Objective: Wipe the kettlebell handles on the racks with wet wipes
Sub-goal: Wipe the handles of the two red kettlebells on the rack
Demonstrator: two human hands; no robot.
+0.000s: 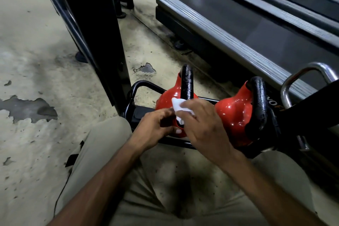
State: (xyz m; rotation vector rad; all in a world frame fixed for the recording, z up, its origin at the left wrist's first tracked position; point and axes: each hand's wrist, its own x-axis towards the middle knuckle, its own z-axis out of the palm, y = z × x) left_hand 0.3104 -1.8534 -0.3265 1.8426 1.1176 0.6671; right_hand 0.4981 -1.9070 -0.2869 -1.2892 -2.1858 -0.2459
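Two red kettlebells with black handles sit side by side on a low black rack (141, 86). The left kettlebell (167, 97) has its handle (187, 80) standing upright. The right kettlebell (232, 113) has a thick black handle (258, 101). A white wet wipe (180, 108) lies against the left kettlebell's body, below its handle. My right hand (203, 126) covers the wipe and holds it with curled fingers. My left hand (157, 128) grips the near side of the left kettlebell, its fingers curled and touching the wipe's lower end.
A black rack upright (99, 33) rises at the left. A treadmill deck (247, 24) runs along the right. A chrome kettlebell handle (304, 79) sticks up at the far right. The floor (36, 97) is worn and patchy. My knees in beige trousers fill the bottom.
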